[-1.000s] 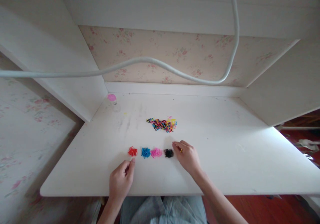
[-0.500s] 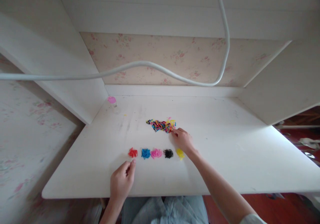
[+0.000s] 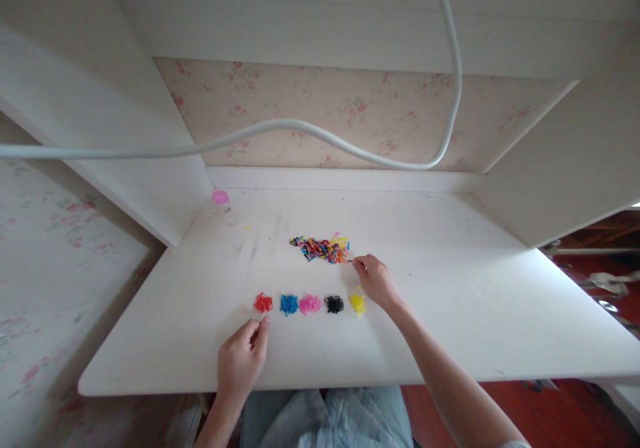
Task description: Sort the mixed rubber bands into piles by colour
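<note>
A mixed heap of small coloured rubber bands (image 3: 323, 249) lies mid-table. At its right end my right hand (image 3: 376, 280) is closed in a pinch, with a small black rubber band (image 3: 349, 261) showing at the fingertips. Nearer me runs a row of sorted piles: red bands (image 3: 263, 303), blue bands (image 3: 289, 304), pink bands (image 3: 310, 303), black bands (image 3: 334, 304) and yellow bands (image 3: 357, 304). My left hand (image 3: 243, 356) rests just below the red pile, thumb and fingers pressed together; whatever is between them is hidden.
A small clear container (image 3: 228, 215) with a pink top (image 3: 220, 197) stands at the back left of the white table (image 3: 450, 315). A white cable (image 3: 285, 125) crosses the upper view. Side panels and a floral back wall (image 3: 320, 111) enclose the table.
My right hand has drawn slightly right from the heap's edge, and a black band now shows at its fingertips. My left hand stays by the red pile. The view has shifted slightly.
</note>
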The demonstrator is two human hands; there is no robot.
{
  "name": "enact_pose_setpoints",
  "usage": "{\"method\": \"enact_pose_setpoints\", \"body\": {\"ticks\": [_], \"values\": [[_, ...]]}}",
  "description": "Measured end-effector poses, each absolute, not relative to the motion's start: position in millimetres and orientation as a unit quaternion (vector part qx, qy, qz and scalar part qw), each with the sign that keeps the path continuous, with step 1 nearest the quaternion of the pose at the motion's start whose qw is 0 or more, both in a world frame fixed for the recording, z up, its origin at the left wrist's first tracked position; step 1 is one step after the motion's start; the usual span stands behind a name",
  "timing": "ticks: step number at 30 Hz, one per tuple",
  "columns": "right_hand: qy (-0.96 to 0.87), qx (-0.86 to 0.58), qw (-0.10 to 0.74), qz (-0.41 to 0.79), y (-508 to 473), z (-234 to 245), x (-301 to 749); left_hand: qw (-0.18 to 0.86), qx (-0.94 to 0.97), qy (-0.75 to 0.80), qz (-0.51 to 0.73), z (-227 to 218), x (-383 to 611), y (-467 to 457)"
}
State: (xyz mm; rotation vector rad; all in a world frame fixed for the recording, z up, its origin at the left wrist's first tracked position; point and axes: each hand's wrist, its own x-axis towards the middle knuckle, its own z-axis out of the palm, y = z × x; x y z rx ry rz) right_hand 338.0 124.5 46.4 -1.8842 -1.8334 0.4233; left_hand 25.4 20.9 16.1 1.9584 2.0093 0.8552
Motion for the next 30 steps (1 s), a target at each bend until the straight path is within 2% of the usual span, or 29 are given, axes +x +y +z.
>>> {"method": "enact_pose_setpoints", "body": {"ticks": [8,20,25,30], "values": [[-0.666,-0.671,0.289,0.154,77,55,328,0.116,0.660,0.685,0.286,18,27,21],[-0.742,-0.639,0.200,0.045,25,27,305,0.079,0.679,0.675,0.277,17,27,23],[-0.752,-0.637,0.161,0.046,27,31,306,0.082,0.677,0.676,0.278,15,27,23],[-0.746,-0.641,0.166,0.066,25,31,306,0.082,0.676,0.677,0.278,15,27,22]]}}
